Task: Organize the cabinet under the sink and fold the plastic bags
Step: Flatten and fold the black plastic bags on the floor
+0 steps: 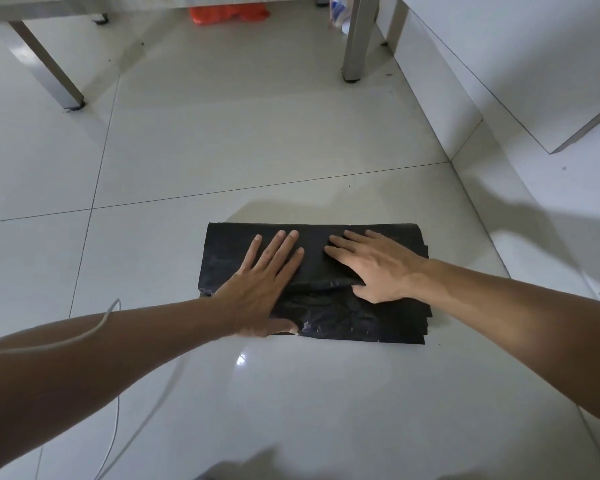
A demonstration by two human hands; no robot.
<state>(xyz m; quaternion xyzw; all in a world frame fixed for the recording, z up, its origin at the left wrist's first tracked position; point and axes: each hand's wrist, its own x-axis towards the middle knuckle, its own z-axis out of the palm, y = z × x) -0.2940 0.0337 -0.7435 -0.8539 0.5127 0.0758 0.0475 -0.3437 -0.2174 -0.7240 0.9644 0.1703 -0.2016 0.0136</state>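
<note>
Black plastic bag [347, 317] flat on floor tiles [257, 140], long axis left-right; left hand [260, 285] and right hand [378, 268], both hands flat, fingers straight.

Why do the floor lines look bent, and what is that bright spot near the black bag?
Head view: the wide-angle lens bows the tile floor joints, most at the edges. The bright spot is lamp glare on glossy tile, just below the black bag. Soft shadows fall right of the right hand; the left hand looks sharp, the bottom edge blurred.

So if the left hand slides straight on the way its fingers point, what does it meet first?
Probably the right hand's fingertips: the left hand, flat on the black bag, points up and right toward them.
</note>
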